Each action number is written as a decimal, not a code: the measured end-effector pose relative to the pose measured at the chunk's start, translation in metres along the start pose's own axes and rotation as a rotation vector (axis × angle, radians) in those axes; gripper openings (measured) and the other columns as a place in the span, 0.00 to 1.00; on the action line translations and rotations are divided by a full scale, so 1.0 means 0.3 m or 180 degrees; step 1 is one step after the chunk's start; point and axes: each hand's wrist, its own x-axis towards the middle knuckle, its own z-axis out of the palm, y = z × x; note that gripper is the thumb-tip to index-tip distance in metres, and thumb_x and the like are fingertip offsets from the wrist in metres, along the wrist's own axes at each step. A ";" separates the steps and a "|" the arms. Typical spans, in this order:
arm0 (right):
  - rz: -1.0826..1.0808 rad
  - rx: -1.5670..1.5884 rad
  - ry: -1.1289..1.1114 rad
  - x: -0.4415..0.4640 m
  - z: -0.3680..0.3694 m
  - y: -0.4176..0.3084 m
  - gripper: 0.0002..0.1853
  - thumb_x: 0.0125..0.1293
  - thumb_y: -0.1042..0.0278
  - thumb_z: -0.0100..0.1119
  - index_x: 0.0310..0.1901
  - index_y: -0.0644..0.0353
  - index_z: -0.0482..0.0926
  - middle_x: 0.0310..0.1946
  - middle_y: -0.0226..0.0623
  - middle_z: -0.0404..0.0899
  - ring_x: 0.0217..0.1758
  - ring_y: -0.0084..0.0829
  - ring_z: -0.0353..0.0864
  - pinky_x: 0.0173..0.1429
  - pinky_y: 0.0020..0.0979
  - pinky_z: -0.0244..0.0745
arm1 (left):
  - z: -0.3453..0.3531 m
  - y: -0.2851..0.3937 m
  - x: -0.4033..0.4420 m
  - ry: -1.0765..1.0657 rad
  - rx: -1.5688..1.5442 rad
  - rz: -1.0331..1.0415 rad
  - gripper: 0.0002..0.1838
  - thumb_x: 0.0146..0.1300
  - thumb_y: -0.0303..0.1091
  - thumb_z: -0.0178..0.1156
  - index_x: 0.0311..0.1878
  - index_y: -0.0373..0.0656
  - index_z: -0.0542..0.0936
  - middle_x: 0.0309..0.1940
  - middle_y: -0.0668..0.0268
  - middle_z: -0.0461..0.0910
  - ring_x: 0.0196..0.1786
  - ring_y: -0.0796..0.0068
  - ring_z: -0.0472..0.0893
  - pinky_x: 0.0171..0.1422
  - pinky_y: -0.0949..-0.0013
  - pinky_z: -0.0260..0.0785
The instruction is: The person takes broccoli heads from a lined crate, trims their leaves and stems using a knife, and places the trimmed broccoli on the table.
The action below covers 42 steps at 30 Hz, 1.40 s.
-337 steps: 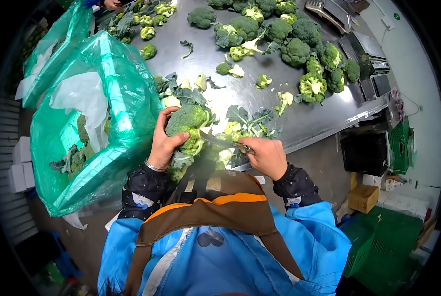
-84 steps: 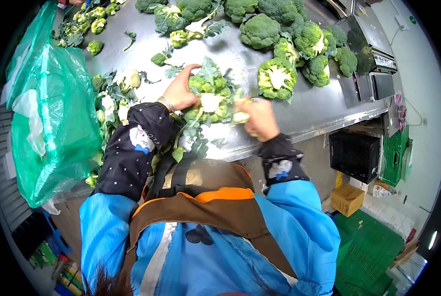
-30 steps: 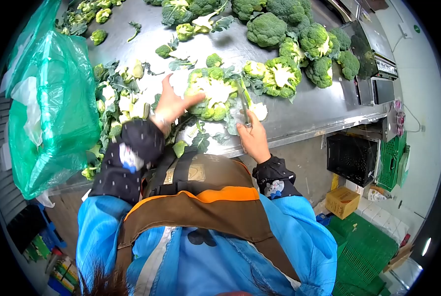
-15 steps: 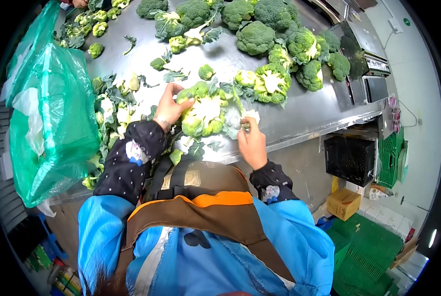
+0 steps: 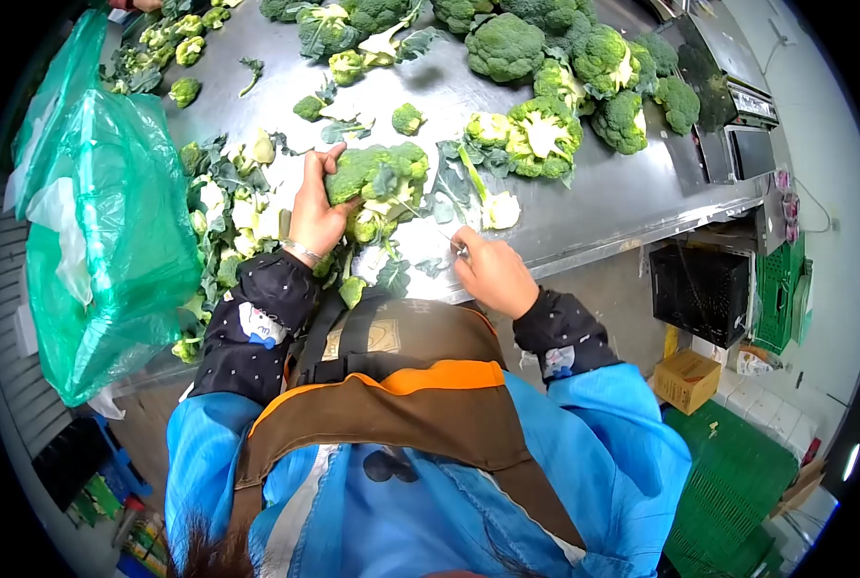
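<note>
My left hand (image 5: 320,207) is closed around a broccoli head (image 5: 382,178), its green crown turned up and tilted. In my closed right hand (image 5: 495,275) is a small knife (image 5: 461,250), mostly hidden by the fingers, its thin blade pointing towards the broccoli. A pale cut stem piece (image 5: 500,210) with a leafy stalk lies on the metal table beyond my right hand. Loose leaves (image 5: 391,277) lie below the held head. Left of my left hand is a heap of leaf and stem trimmings (image 5: 242,217).
Whole broccoli heads (image 5: 507,48) are piled at the back right of the metal table (image 5: 623,197). A green plastic bag (image 5: 122,241) stands at the left edge. Small florets (image 5: 184,91) lie farther back. A black crate (image 5: 700,294) and cardboard box (image 5: 688,380) are at lower right.
The broccoli has turned from its pale cut underside to its green crown. My right hand has moved down and away from the stem piece, which now lies on the table.
</note>
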 end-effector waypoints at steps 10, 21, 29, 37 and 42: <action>0.0252 -0.0808 0.0376 0.094 0.022 -0.044 0.10 0.58 0.73 0.45 0.40 0.67 0.64 0.23 0.56 0.78 0.29 0.58 0.79 0.36 0.53 0.72 | 0.047 0.021 0.034 0.0298 0.0266 -0.0371 0.26 0.46 0.19 0.65 0.43 0.43 0.59 0.51 0.53 0.75 0.53 0.47 0.76 0.55 0.60 0.67; 0.0837 0.2076 0.0514 0.143 0.312 -0.042 0.15 0.58 0.71 0.51 0.47 0.64 0.69 0.30 0.57 0.78 0.34 0.53 0.79 0.41 0.47 0.73 | 0.096 -0.045 -0.146 0.1276 0.0292 -0.0750 0.33 0.41 0.28 0.71 0.51 0.33 0.66 0.48 0.51 0.67 0.52 0.57 0.69 0.58 0.57 0.61; 0.0831 0.2097 0.1232 0.084 0.200 0.021 0.10 0.60 0.70 0.51 0.43 0.61 0.69 0.22 0.48 0.76 0.27 0.49 0.77 0.34 0.40 0.71 | -0.031 -0.011 -0.108 -0.0234 0.0730 -0.0775 0.54 0.37 0.25 0.74 0.70 0.55 0.56 0.51 0.52 0.62 0.56 0.51 0.66 0.66 0.57 0.58; 0.0448 0.2187 0.0969 -0.031 0.216 0.013 0.06 0.61 0.74 0.52 0.40 0.60 0.71 0.15 0.38 0.69 0.17 0.26 0.67 0.26 0.30 0.64 | -0.044 0.030 0.110 -0.0989 0.0751 -0.0349 0.36 0.30 0.26 0.76 0.48 0.42 0.71 0.51 0.56 0.67 0.58 0.54 0.66 0.64 0.61 0.61; 0.0284 0.1471 0.0851 -0.074 0.156 -0.052 0.07 0.60 0.73 0.53 0.41 0.59 0.71 0.18 0.45 0.73 0.24 0.46 0.77 0.30 0.39 0.68 | -0.004 0.064 -0.024 0.0029 0.0586 0.0106 0.30 0.32 0.22 0.74 0.40 0.44 0.67 0.54 0.53 0.65 0.63 0.50 0.64 0.64 0.59 0.61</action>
